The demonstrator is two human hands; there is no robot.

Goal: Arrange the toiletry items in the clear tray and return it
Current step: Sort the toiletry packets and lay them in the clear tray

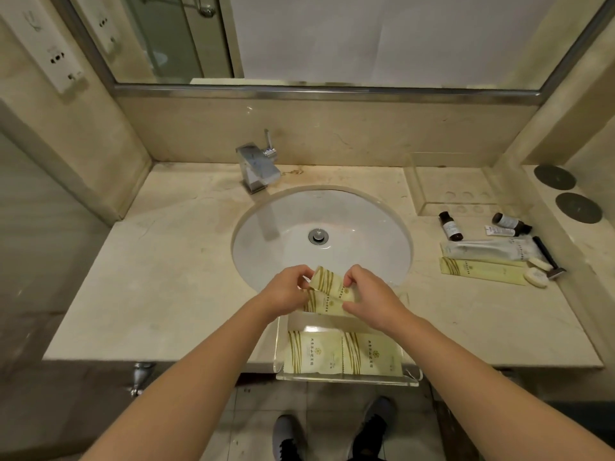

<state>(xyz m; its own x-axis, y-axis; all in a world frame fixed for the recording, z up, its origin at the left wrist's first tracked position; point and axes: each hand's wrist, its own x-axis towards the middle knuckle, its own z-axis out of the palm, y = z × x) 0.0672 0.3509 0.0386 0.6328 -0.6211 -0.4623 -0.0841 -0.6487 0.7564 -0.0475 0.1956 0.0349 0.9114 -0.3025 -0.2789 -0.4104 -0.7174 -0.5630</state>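
Note:
A clear tray (346, 380) sits at the counter's front edge, overhanging it, with two pale yellow-green sachets (342, 356) lying flat inside. Above the tray's far side, my left hand (288, 291) and my right hand (369, 297) both pinch small striped sachets (329, 287), one held over the other. To the right on the counter lie more toiletries: two dark small bottles (450, 225) (509, 222), a long plastic-wrapped packet (486, 249), a long yellow packet (482, 271), two small wrapped soaps (535, 277), and a black razor (547, 257).
A white round sink (366, 224) with a chrome tap (258, 168) lies just beyond my hands. A second clear tray (449, 181) stands at the back right, two dark round coasters (565, 191) beside it. A mirror hangs above. My shoes show on the floor below.

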